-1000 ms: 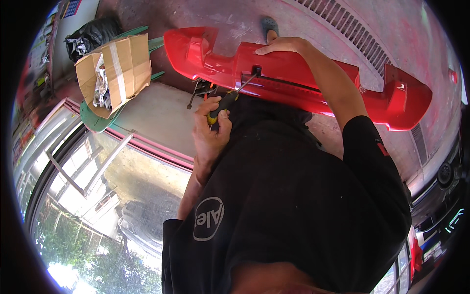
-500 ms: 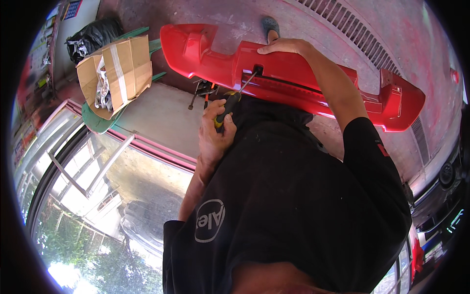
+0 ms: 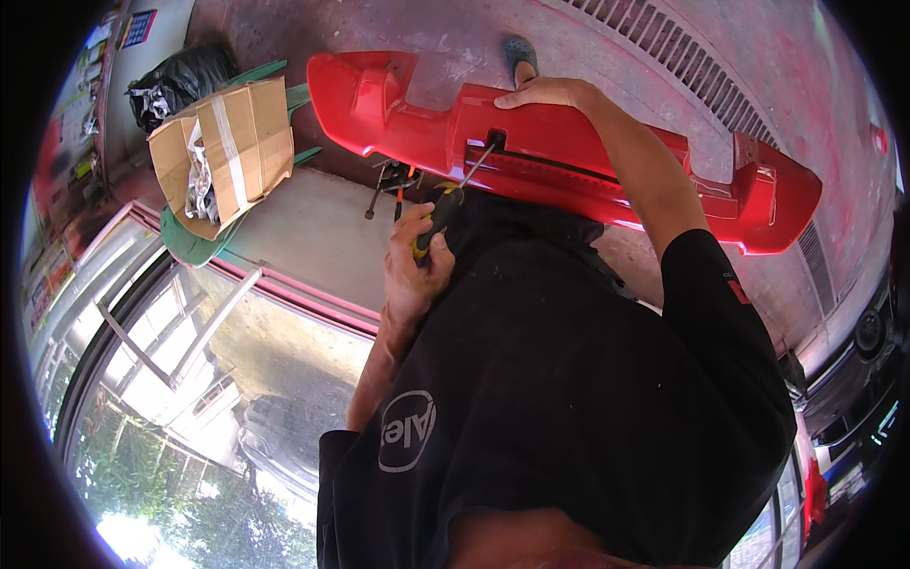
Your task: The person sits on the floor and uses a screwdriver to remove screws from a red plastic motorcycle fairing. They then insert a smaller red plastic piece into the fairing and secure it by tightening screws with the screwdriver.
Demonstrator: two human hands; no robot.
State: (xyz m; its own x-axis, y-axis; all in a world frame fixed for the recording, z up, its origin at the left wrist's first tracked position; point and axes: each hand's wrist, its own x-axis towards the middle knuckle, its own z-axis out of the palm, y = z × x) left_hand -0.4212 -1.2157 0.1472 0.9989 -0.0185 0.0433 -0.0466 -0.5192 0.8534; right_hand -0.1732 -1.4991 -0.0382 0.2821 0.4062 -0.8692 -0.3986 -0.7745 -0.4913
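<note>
A long, glossy red bumper (image 3: 559, 142) lies across in front of my body. My left hand (image 3: 414, 261) is wrapped round the black and yellow handle of a screwdriver (image 3: 438, 223). Its metal shaft slants up to the right, and the tip meets the bumper by a small dark opening (image 3: 496, 139). Whether the tip sits inside that opening is too small to tell. My right hand (image 3: 545, 93) rests over the bumper's far upper edge, thumb along the rim; its other fingers are mostly hidden behind the edge.
Left of the bumper, an open cardboard box (image 3: 256, 142) sits on a green chair (image 3: 185, 242), with a black plastic bag (image 3: 190, 81) behind it. Several hand tools (image 3: 391, 182) lie just under the bumper's left part. A floor grate (image 3: 664, 38) runs beyond; a window (image 3: 218, 379) is at lower left.
The view has shifted very slightly. My left hand and the screwdriver handle sit a touch lower, with the tip still at the same spot. My right hand stays on the bumper edge.
</note>
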